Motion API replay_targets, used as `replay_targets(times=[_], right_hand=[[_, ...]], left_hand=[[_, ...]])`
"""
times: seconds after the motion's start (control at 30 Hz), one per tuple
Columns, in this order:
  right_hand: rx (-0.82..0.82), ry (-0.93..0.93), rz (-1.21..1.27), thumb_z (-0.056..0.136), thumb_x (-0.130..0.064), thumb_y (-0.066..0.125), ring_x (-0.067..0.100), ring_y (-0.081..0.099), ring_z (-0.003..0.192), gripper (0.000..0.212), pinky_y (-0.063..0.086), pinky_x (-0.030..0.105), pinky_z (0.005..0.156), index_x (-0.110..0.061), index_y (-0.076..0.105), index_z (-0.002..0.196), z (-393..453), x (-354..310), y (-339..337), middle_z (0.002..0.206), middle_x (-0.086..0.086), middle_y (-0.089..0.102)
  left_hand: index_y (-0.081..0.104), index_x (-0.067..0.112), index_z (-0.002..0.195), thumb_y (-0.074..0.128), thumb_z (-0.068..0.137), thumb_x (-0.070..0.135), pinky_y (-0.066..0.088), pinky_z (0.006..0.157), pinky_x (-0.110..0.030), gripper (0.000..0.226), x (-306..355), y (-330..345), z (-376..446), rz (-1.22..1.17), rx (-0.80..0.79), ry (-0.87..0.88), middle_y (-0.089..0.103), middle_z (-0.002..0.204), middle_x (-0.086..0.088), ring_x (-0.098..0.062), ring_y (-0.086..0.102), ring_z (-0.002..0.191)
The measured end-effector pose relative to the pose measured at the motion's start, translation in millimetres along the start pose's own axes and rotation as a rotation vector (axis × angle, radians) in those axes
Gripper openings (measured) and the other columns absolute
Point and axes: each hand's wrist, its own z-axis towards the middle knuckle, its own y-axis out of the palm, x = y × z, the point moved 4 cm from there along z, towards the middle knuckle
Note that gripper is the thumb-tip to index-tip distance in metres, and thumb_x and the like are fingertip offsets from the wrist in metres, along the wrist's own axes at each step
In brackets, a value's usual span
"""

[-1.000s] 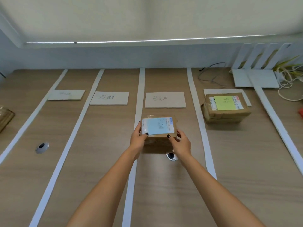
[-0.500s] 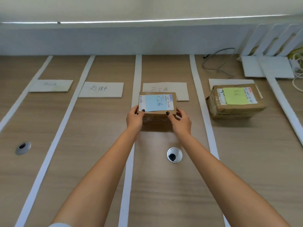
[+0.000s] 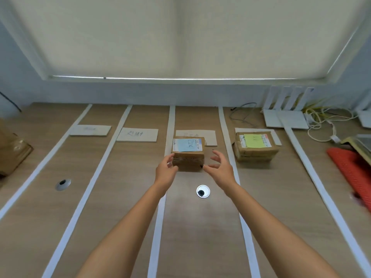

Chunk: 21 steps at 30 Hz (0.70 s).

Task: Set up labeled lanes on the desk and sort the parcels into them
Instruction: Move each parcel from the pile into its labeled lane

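A brown parcel with a blue note rests on the wooden desk in the third lane, partly covering that lane's white label card. My left hand is just off its near left corner, fingers apart. My right hand hovers beside its right side, open and apart from it. A second parcel with a green note lies in the fourth lane over its card. White tape strips divide the lanes. Two more label cards mark the left lanes.
Another brown parcel sits at the left edge. A red mat and a tray lie at the right edge. White racks and tangled cables fill the back right corner. Two round cable grommets are set into the desk.
Both hands carried the blue-note parcel farther back, set it down by the third lane's card, and let go. The fingers have now spread away from it.
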Motion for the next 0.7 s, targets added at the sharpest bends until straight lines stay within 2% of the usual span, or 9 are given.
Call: replay_targets(times=[0.07,0.17,0.3,0.43,0.5,0.57,0.67,0.7], right_hand=[[-0.031,-0.057,-0.018,0.082,-0.011,0.070,0.012,0.056,0.097,0.066,0.046,0.012,0.066,-0.022,0.039,0.139,-22,-17,-4,0.134,0.005,0.051],[-0.073,-0.131,-0.055,0.082,-0.009,0.069,0.012,0.055,0.104,0.066,0.046,0.009,0.068,-0.021,0.038,0.139,-54,-39,-5,0.135,0.005,0.050],[-0.074,-0.185,-0.098,0.081,-0.008,0.069,0.018,0.054,0.116,0.066,0.046,0.007,0.067,-0.020,0.039,0.139,-94,-58,-4,0.139,0.006,0.048],[-0.070,-0.210,-0.173,0.079,-0.005,0.071,0.022,0.053,0.120,0.071,0.048,0.020,0.080,-0.019,0.038,0.140,-125,-74,9,0.140,0.007,0.046],[-0.070,-0.233,-0.207,0.077,-0.003,0.072,0.019,0.053,0.116,0.073,0.049,0.019,0.079,-0.020,0.038,0.139,-138,-81,25,0.139,0.006,0.046],[-0.084,-0.266,-0.229,0.075,-0.001,0.072,0.018,0.053,0.114,0.073,0.051,0.021,0.082,-0.019,0.039,0.138,-150,-87,52,0.136,0.007,0.048],[-0.104,-0.289,-0.228,0.074,-0.001,0.074,0.022,0.054,0.115,0.074,0.052,0.034,0.092,-0.016,0.039,0.138,-171,-98,108,0.134,0.009,0.050],[-0.099,-0.297,-0.239,0.074,-0.003,0.074,0.022,0.053,0.115,0.074,0.051,0.033,0.092,-0.015,0.039,0.138,-179,-104,130,0.134,0.009,0.050]], left_hand=[[0.042,0.017,0.139,0.052,0.089,-0.001,0.042,0.099,-0.030,0.054,17,-6,-24,-0.009,-0.007,0.061,0.048,0.139,-0.006,-0.021,0.047,0.125],[0.041,0.017,0.139,0.055,0.089,0.002,0.042,0.086,-0.022,0.054,37,-15,-56,-0.019,-0.016,0.136,0.051,0.133,-0.003,-0.011,0.048,0.110],[0.041,0.018,0.138,0.057,0.088,0.002,0.042,0.085,-0.020,0.055,47,-32,-93,-0.024,-0.021,0.177,0.052,0.132,-0.003,-0.009,0.046,0.108],[0.043,0.021,0.136,0.059,0.085,0.002,0.042,0.087,-0.025,0.057,51,-62,-116,-0.018,-0.003,0.211,0.049,0.135,-0.005,-0.013,0.046,0.112],[0.041,0.022,0.137,0.061,0.084,0.004,0.042,0.093,-0.029,0.059,48,-81,-123,-0.020,-0.003,0.233,0.047,0.136,-0.005,-0.018,0.046,0.120],[0.039,0.021,0.139,0.063,0.084,0.006,0.042,0.094,-0.031,0.062,41,-103,-128,-0.032,0.000,0.259,0.047,0.136,-0.004,-0.021,0.045,0.123],[0.039,0.022,0.139,0.061,0.083,0.005,0.042,0.092,-0.029,0.062,22,-149,-135,-0.037,-0.005,0.268,0.046,0.136,-0.004,-0.018,0.046,0.120],[0.039,0.023,0.139,0.060,0.083,0.004,0.043,0.093,-0.031,0.062,15,-168,-136,-0.029,-0.020,0.271,0.046,0.136,-0.004,-0.018,0.045,0.121]])
